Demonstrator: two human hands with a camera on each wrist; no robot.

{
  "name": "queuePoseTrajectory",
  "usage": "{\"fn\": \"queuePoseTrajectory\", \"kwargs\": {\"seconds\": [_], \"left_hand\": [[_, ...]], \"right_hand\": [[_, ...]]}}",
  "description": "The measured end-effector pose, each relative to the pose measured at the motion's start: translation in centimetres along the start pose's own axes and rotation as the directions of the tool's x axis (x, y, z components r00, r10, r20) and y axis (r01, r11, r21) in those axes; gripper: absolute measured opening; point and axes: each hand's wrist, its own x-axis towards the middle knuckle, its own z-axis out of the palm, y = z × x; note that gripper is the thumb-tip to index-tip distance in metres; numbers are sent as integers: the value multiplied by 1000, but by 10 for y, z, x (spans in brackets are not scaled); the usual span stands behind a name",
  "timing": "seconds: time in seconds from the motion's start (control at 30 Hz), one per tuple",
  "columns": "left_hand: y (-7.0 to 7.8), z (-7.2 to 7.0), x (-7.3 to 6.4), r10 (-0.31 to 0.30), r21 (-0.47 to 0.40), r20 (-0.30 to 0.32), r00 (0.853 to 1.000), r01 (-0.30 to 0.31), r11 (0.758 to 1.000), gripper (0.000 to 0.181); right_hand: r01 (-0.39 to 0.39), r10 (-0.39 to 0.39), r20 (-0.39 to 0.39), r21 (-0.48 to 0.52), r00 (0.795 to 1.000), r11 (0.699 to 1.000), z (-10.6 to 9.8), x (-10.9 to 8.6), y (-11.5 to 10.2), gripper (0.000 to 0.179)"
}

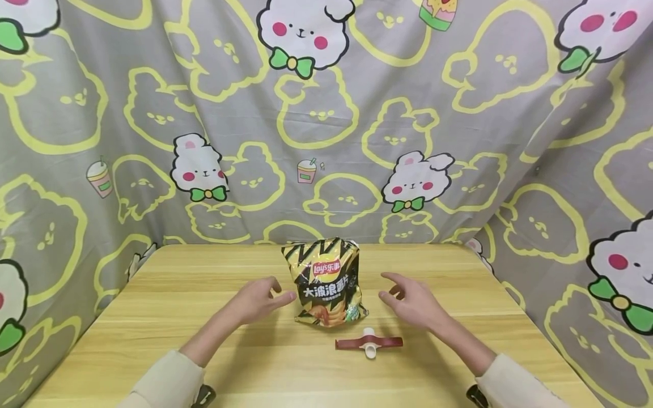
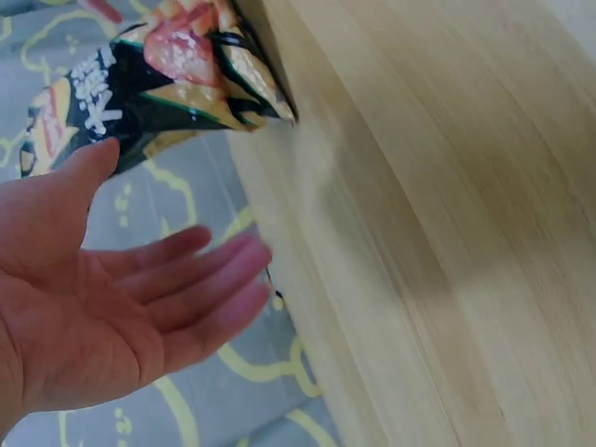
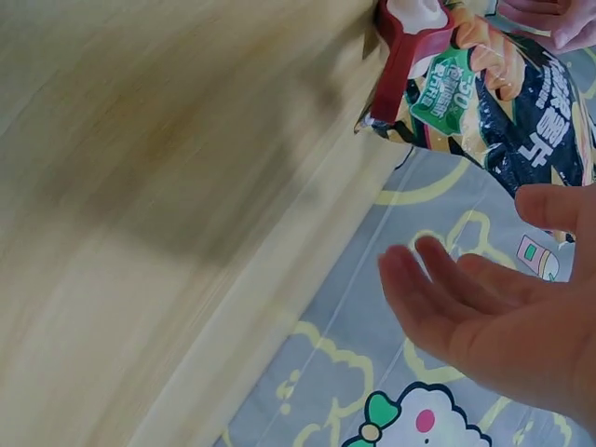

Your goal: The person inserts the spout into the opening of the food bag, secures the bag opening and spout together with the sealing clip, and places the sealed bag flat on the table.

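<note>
A black and gold Lay's potato chip bag (image 1: 326, 286) stands upright on the wooden table, its front facing me. My left hand (image 1: 262, 299) hovers just left of it, fingers loosely bent and apart from the bag. On the other side my right hand (image 1: 412, 300) is held in the air, fingers relaxed, with nothing in it. In front of the bag lies a dark red bag clip (image 1: 390, 341) with a white round spout. Both wrist views show a bare palm, the left hand (image 2: 130, 298) and the right hand (image 3: 494, 307), each near the bag.
The light wood table (image 1: 204, 272) spreads around the bag and clip. A grey curtain (image 1: 336, 136) printed with yellow outlines and white cartoon animals hangs behind the table and along both sides.
</note>
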Motion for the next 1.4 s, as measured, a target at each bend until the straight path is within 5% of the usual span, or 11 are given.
{"fn": "queuePoseTrajectory", "kwargs": {"seconds": [0.17, 0.37, 0.6, 0.9, 1.23, 1.4], "left_hand": [[9, 2, -3, 89, -59, 115, 989, -82, 995, 33], [22, 6, -5, 187, -153, 242, 952, -153, 976, 20], [38, 20, -3, 207, -302, 365, 908, -95, 948, 25], [47, 45, 1, 224, -425, 431, 874, -22, 905, 30], [53, 64, 6, 211, -395, 430, 878, -27, 918, 35], [54, 69, 8, 204, -435, 431, 879, 5, 900, 38]], "right_hand": [[-6, -1, 91, 77, 996, 997, -2, -3, -2, 46], [-1, -18, 186, 104, 982, 995, -7, -8, -1, 44], [10, -53, 320, 135, 946, 991, -15, -14, 6, 43], [-105, -28, 474, 253, 880, 962, -14, -19, 14, 38], [-214, 23, 548, 288, 836, 933, 3, -20, 19, 18], [-240, 18, 578, 310, 816, 920, 9, -19, 23, 13]]}}
